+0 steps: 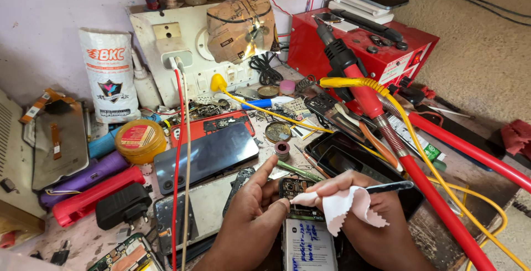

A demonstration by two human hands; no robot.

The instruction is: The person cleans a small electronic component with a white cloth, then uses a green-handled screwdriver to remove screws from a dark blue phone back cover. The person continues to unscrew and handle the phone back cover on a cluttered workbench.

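Opened smartphone with its back cover off, green circuit board and white battery exposed point(301, 221), lies flat at the near edge of the cluttered workbench point(221, 204), directly under both hands. Left hand point(249, 210): thumb raised and spread away, remaining fingers curled down with tips pressed against the phone's left edge near the board, steadying it. Right hand point(354, 204): fingers pinch a thin dark pen-like tool point(387, 187) together with a soft white cleaning cloth point(343, 207), whose corner touches the board. Judgement: phone is light and stiff but fragile where open; grip belongs on the side rails, never on the board or battery. Cloth is limp and may snag on components. Room is tight. A red-handled hot-air wand on a red hose point(387, 132) crosses just right of the right hand, with a yellow cable point(420, 143) beside it; a dark phone lying screen-up point(206, 157) and a bare metal phone frame point(204, 207) sit close on the left. Open space only toward the person.
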